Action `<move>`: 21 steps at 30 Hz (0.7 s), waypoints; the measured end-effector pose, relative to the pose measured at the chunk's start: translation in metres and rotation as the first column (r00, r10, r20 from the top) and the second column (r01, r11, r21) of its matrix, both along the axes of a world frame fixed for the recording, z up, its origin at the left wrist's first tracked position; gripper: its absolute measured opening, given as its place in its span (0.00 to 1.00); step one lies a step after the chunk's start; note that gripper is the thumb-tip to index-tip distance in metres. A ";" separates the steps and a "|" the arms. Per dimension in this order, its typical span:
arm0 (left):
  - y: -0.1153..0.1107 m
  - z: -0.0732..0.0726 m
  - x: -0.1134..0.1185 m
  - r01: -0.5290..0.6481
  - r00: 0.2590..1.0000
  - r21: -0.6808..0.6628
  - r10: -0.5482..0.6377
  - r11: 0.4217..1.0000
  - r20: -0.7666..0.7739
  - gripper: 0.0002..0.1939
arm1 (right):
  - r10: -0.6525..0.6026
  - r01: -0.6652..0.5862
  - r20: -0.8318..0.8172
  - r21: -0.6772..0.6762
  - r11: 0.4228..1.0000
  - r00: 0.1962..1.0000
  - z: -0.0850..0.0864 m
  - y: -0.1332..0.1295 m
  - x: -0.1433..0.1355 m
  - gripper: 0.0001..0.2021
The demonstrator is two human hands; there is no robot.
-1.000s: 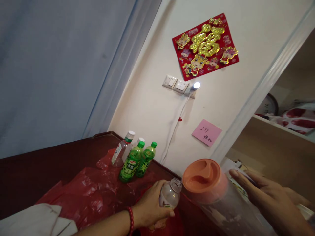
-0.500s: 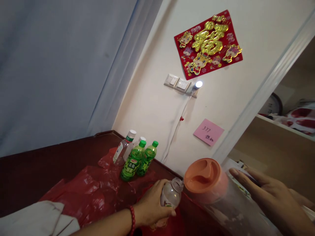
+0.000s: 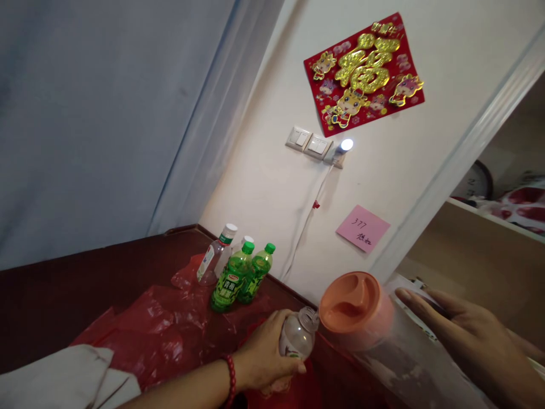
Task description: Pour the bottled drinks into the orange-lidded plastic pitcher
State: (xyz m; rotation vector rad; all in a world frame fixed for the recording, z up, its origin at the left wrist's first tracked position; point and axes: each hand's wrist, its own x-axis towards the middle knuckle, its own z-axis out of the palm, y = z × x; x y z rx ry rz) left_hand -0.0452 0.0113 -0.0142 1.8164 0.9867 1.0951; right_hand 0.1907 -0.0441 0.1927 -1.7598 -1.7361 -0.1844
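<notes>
My left hand, with a red bead bracelet at the wrist, is wrapped round a clear uncapped bottle. The bottle leans right, its open mouth close against the rim of a pitcher. My right hand grips the handle of this translucent pitcher, which is tilted toward the bottle. An orange lid covers the pitcher's top. Whether liquid is flowing between them I cannot tell. Part of the right hand's fingers is hidden behind the handle.
Two green drink bottles and clear white-capped bottles stand on the dark red table. Red plastic film lies crumpled there. A white cord hangs from the wall socket. Shelves stand at the right; a curtain hangs left.
The view has shifted very slightly. Both hands keep their grips, and the bottle and pitcher stay mouth to rim in almost the same pose.
</notes>
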 end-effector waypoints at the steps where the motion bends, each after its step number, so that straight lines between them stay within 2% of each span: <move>1: 0.000 0.000 0.000 -0.001 1.000 0.006 0.001 1.000 -0.001 0.39 | -0.016 0.015 -0.023 -0.052 0.999 1.000 0.000 0.000 0.000 0.32; 3: 0.001 -0.001 0.001 0.000 1.000 0.015 0.000 1.000 -0.007 0.38 | -0.047 0.038 -0.068 -0.129 0.991 0.997 0.001 0.000 0.001 0.34; 6: 0.002 -0.002 0.001 0.004 1.000 0.017 -0.004 1.000 -0.009 0.37 | -0.071 0.059 -0.078 -0.153 0.987 0.994 0.001 0.000 0.002 0.36; 13: 0.000 -0.003 0.001 0.003 1.000 0.021 -0.004 1.000 0.009 0.36 | -0.044 0.040 -0.027 -0.137 0.990 0.999 0.002 0.002 0.004 0.34; 18: 0.000 -0.001 0.000 0.009 1.000 0.006 -0.009 1.000 0.012 0.37 | -0.059 0.061 0.026 -0.071 0.996 0.998 0.006 -0.002 0.003 0.33; 21: 0.000 -0.002 0.000 0.009 1.000 0.006 -0.009 1.000 0.023 0.38 | -0.060 0.061 0.007 -0.097 0.993 0.998 0.006 -0.001 0.006 0.33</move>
